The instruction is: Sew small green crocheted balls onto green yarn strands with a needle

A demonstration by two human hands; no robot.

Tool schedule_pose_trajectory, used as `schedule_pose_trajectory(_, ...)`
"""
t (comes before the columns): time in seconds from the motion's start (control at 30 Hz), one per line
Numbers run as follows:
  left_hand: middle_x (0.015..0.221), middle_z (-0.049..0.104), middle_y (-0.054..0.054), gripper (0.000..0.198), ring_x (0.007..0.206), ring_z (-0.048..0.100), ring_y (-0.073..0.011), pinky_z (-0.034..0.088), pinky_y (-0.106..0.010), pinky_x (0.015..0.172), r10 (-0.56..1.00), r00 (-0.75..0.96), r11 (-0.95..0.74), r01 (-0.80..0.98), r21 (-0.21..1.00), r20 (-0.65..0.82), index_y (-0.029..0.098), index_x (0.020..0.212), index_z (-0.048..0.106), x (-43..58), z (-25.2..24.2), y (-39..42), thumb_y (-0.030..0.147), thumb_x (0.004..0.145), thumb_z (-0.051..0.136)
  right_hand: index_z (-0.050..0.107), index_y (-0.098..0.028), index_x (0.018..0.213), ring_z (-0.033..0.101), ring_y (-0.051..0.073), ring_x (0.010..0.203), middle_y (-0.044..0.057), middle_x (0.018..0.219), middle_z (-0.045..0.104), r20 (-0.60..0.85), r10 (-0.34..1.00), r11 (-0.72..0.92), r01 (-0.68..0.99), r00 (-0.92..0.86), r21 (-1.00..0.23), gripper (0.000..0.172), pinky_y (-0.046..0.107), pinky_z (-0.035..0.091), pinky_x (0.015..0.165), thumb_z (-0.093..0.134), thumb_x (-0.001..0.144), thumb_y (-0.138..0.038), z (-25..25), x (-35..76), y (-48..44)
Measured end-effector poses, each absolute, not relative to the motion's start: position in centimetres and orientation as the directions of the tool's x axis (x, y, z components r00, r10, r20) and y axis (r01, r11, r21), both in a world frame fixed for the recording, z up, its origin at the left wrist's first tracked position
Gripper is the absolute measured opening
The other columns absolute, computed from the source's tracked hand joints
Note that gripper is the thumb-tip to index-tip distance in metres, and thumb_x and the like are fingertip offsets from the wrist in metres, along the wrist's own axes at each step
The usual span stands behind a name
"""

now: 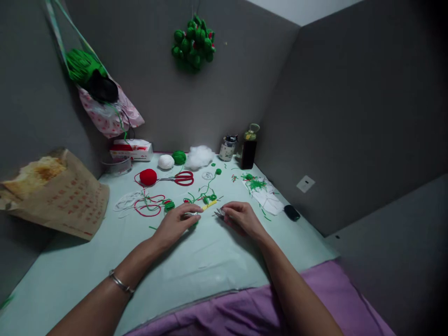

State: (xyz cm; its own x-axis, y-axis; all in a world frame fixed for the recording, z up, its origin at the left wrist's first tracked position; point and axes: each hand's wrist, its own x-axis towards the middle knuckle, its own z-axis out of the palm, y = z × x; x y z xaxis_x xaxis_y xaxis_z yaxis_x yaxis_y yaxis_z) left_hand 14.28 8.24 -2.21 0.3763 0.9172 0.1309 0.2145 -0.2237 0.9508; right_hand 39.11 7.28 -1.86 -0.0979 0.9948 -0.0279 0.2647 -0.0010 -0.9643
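Note:
My left hand (178, 223) is closed with its fingertips near the table, over a bit of green yarn and something small and silvery that I cannot make out. My right hand (244, 218) pinches a small metal tool with pointed tips (219, 213), its kind unclear. The two hands are apart. Just beyond them lies a yellow stick-like piece (209, 205), beside small green crocheted pieces (206, 199). A green yarn strand runs from there to a small green ball (218, 171). Another green and red piece (169, 205) lies left of my left hand.
Red-handled scissors (184, 178), a red yarn ball (148, 177), a white ball (165, 162), a green ball (178, 157) and white stuffing (199, 157) lie farther back. Green scraps on paper (269, 200) are right. A paper bag (75, 200) with bread stands left.

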Motion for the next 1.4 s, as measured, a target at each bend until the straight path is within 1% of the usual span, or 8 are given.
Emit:
schedule_pose_trajectory(0.13,0.109,0.072,-0.007,0.013,0.110,0.057,-0.0277,0.038,-0.046,0.102,0.877,0.343,-0.452,0.349,0.821,0.337,0.025,0.094,0.076,14.9,-2.7,7.8,0.028,0.086,0.067,0.075,-0.013,0.082,0.051,0.011,0.060,0.001,0.065,0.063,0.007,0.974,0.083,0.330,-0.226,-0.940,0.025,0.023,0.039,0.059,0.069,0.080,-0.037,-2.1,37.7,6.7)
schedule_pose_trajectory(0.37,0.095,0.068,-0.005,0.012,0.098,0.057,-0.0246,0.043,-0.040,0.091,0.830,0.456,-0.505,0.373,0.778,0.320,0.022,0.081,0.069,15.8,-3.5,7.3,0.025,0.090,0.062,0.076,-0.013,0.084,0.053,0.012,0.066,0.002,0.070,0.066,0.012,0.933,0.165,0.398,-0.360,-0.902,0.022,0.023,0.039,0.064,0.065,0.084,-0.032,-3.0,36.6,6.1)
schedule_pose_trajectory(0.63,0.100,0.067,-0.006,0.012,0.103,0.057,-0.0258,0.043,-0.040,0.092,0.900,0.331,-0.394,0.336,0.856,0.284,0.022,0.077,0.063,15.2,-3.0,7.9,0.025,0.087,0.058,0.075,-0.014,0.083,0.052,0.012,0.066,0.001,0.071,0.066,0.058,0.955,0.198,0.478,-0.293,-0.856,0.021,0.023,0.037,0.063,0.062,0.086,-0.030,-3.0,37.6,6.7)
schedule_pose_trajectory(0.77,0.101,0.069,-0.006,0.008,0.105,0.058,-0.0270,0.041,-0.042,0.097,0.901,0.350,-0.362,0.277,0.890,0.258,0.023,0.083,0.070,16.0,-3.3,7.6,0.031,0.080,0.067,0.077,-0.015,0.085,0.054,0.012,0.069,0.001,0.075,0.068,0.068,0.938,0.233,0.472,-0.339,-0.850,0.020,0.022,0.039,0.066,0.064,0.084,-0.030,-3.1,37.1,6.3)
schedule_pose_trajectory(0.87,0.098,0.069,-0.006,0.009,0.104,0.059,-0.0267,0.041,-0.041,0.099,0.905,0.346,-0.335,0.222,0.916,0.247,0.023,0.074,0.069,16.3,-3.3,7.5,0.031,0.079,0.068,0.077,-0.015,0.084,0.054,0.012,0.068,0.001,0.074,0.069,0.077,0.940,0.235,0.470,-0.332,-0.851,0.019,0.022,0.039,0.065,0.064,0.083,-0.030,-3.1,36.9,6.2)
schedule_pose_trajectory(1.03,0.097,0.067,-0.006,0.017,0.100,0.060,-0.0259,0.042,-0.041,0.094,0.950,0.226,-0.265,0.213,0.940,0.216,0.021,0.073,0.063,15.4,-2.9,8.1,0.035,0.083,0.063,0.071,-0.014,0.077,0.051,0.011,0.057,0.000,0.062,0.063,0.085,0.989,0.135,0.489,-0.124,-0.862,0.022,0.022,0.037,0.057,0.059,0.085,-0.031,-3.2,38.1,7.0)
schedule_pose_trajectory(1.23,0.099,0.067,-0.007,0.023,0.089,0.060,-0.0227,0.046,-0.036,0.081,0.969,0.187,-0.196,0.186,0.963,0.161,0.020,0.082,0.062,14.9,-2.9,8.3,0.042,0.085,0.061,0.067,-0.015,0.085,0.052,0.012,0.053,0.000,0.061,0.061,0.134,0.988,0.079,0.478,0.081,-0.875,0.023,0.022,0.038,0.055,0.054,0.087,-0.034,-3.2,39.6,7.9)
schedule_pose_trajectory(1.4,0.090,0.065,-0.003,0.023,0.078,0.060,-0.0193,0.048,-0.032,0.072,0.957,0.239,-0.207,0.165,0.964,0.164,0.020,0.090,0.068,16.0,-3.0,7.5,0.041,0.080,0.067,0.070,-0.015,0.085,0.052,0.011,0.056,-0.001,0.062,0.061,0.156,0.982,0.186,0.468,-0.103,-0.864,0.023,0.021,0.038,0.056,0.057,0.088,-0.034,-2.6,38.1,6.7)
